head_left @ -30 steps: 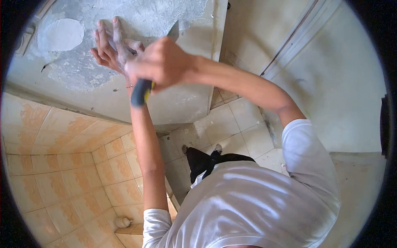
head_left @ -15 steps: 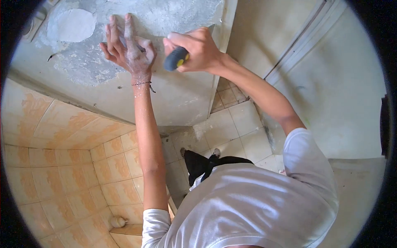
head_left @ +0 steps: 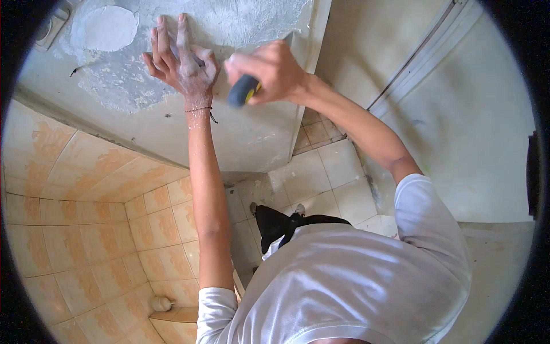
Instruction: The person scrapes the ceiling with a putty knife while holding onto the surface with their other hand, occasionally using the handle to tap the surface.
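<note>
Nearest is the person's white shirt [head_left: 349, 275], both arms reaching out from it. A single tool [head_left: 243, 90] sits inside the right hand [head_left: 272, 70], the rounded end of its dark grey and yellow handle jutting from the fist; most of its other end is hidden behind the knuckles. That hand is curled closed around the handle, slightly blurred. The left hand [head_left: 188, 69], fingers spread wide, lies against the grey wall [head_left: 246, 137], to the left of the tool and apart from it. One dark cord [head_left: 199, 109] circles its wrist, and pale dust coats its fingers. One round white patch [head_left: 112, 28] shows on the wall, left of the fingertips. Farther off, two feet [head_left: 253, 210] stand on pale floor tiles [head_left: 344, 192].
</note>
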`<state>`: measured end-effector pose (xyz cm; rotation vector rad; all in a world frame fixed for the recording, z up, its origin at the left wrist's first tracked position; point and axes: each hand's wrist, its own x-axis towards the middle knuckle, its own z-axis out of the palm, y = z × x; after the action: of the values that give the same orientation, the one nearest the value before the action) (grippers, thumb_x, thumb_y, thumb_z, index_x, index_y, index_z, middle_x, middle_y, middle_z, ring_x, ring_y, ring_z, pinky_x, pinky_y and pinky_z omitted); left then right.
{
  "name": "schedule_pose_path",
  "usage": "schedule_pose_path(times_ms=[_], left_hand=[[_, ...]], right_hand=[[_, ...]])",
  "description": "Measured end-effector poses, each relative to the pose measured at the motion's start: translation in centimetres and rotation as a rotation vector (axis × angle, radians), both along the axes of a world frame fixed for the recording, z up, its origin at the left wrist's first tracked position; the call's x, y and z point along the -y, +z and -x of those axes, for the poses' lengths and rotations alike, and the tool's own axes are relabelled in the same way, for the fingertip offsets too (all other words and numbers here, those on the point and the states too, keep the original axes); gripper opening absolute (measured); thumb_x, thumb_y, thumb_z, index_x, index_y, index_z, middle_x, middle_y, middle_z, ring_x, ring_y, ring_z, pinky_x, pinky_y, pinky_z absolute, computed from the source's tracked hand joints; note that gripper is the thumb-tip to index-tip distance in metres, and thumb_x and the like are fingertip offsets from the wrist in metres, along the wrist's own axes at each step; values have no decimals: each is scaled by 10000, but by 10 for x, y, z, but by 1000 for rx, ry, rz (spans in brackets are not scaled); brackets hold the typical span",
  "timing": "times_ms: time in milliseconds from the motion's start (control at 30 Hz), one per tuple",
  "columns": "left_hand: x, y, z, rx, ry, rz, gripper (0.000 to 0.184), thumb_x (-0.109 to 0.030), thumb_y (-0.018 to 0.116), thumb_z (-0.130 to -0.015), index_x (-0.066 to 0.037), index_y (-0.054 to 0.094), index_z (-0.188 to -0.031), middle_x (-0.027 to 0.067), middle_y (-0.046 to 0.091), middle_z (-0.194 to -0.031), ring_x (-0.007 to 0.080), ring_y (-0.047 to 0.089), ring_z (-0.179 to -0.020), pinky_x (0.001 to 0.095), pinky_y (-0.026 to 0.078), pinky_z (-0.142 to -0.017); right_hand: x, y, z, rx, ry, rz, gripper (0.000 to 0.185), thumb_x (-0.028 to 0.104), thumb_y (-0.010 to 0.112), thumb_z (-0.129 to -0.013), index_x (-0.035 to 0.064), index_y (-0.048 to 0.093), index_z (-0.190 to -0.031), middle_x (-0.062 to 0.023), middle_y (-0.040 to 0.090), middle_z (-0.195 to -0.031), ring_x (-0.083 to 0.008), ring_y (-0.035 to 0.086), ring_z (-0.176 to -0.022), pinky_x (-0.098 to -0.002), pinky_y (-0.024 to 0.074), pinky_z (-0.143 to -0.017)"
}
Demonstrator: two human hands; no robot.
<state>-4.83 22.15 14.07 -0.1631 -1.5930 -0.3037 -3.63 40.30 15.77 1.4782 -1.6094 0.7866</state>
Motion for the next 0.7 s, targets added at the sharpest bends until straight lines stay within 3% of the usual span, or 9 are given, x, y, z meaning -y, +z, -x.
schedule_pose_path(times_ms=[100, 267, 433, 500, 700], left_hand=[[-5, 1, -3, -7, -34, -26, 640, -215, 513, -746, -221, 618, -1377, 63, 482, -1512, 246, 390, -1421, 444, 87, -1229], [-2, 2, -2, 12, -6, 4, 648, -213, 507, -745, -222, 611, -1384, 74, 479, -1515, 255, 382, -1428, 437, 51, -1232], [-5, 0, -3, 11, -8, -9, 650, -228, 497, -746, -225, 607, -1387, 84, 470, -1525, 256, 374, -1435, 442, 51, -1228], [-5, 3, -1, -3, -20, -9, 649, -232, 493, -748, -228, 606, -1387, 85, 470, -1525, 256, 372, -1436, 444, 51, -1227], [-5, 0, -1, 14, -30, -30, 634, -242, 475, -768, -236, 602, -1390, 81, 475, -1520, 258, 364, -1440, 456, 51, -1225]], right_hand=[[21, 11, -16, -118, 120, -48, 238, 242, 740, -672, 134, 566, -793, -27, 558, -522, -229, 611, -450, -372, 495, -438], [-21, -5, 4, -155, 21, -237, 194, 222, 713, -721, 151, 543, -783, -16, 553, -534, -206, 599, -443, -362, 473, -414], [-28, -11, -5, -55, -87, -141, 167, 202, 684, -756, 141, 534, -792, -14, 584, -586, -193, 604, -453, -347, 474, -414], [-9, -2, -15, -171, 135, -121, 156, 184, 672, -764, 130, 528, -789, -17, 580, -578, -196, 621, -481, -341, 495, -440], [3, -1, -2, -136, 116, -125, 176, 198, 699, -743, 142, 540, -795, -26, 586, -575, -219, 633, -496, -364, 510, -464]])
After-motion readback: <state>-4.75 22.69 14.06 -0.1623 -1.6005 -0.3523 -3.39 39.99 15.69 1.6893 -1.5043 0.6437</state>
